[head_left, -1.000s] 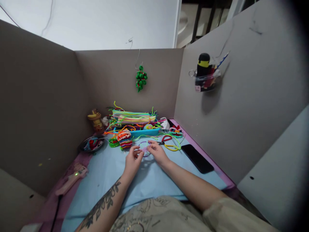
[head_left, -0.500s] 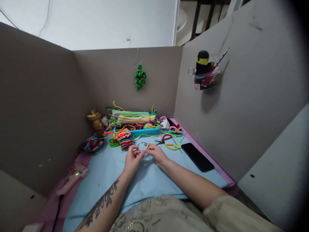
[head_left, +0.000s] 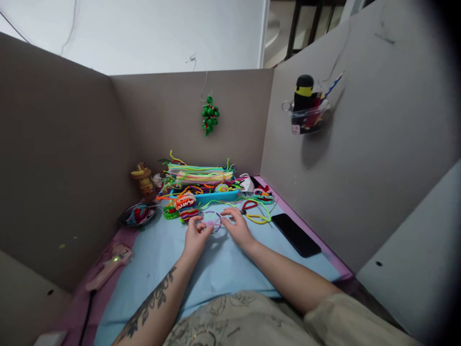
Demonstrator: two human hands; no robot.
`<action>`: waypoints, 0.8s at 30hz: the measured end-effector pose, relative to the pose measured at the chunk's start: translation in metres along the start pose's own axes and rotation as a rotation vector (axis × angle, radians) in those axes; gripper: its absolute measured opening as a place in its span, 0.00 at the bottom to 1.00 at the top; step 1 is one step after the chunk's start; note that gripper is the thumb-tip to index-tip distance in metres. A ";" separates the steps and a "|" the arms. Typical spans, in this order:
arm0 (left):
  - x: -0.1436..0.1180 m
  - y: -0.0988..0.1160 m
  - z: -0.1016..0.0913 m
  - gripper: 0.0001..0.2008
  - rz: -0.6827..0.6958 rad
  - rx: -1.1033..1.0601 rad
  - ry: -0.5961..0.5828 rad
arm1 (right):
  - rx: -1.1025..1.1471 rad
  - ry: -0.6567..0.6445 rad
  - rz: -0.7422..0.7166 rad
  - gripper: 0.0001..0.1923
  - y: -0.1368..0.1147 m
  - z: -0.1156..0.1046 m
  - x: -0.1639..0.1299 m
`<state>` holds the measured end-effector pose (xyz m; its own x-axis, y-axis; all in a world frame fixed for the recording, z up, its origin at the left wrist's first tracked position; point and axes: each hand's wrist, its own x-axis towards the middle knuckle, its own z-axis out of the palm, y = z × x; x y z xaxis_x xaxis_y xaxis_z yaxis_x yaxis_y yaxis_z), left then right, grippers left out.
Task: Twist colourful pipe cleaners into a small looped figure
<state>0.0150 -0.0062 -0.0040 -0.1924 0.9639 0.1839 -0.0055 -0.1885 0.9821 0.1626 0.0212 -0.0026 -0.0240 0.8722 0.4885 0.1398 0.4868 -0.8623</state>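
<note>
— Grey cardboard walls on three sides, a pale blue mat on the table. What's in the fingers?

— A small lilac pipe-cleaner piece, low over the mat between both hands. The left hand pinches one side of it and the right hand touches the other with spread fingertips; whether that one truly grips, I can't tell.

— Far along?

— I'd say early: only a little loop with loose ends sticking out. Finished striped coils lie just beyond, before the blue tray of straight stems. Red-handled pliers and a phone lie to the right.
</note>
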 end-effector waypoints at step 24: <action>-0.001 0.002 -0.002 0.23 -0.055 -0.112 -0.087 | -0.278 -0.148 -0.322 0.10 -0.005 0.002 -0.008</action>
<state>0.0130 -0.0083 -0.0019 -0.1027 0.9851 0.1379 -0.1237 -0.1502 0.9809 0.1597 0.0119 -0.0023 -0.2487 0.6857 0.6841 0.3626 0.7208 -0.5907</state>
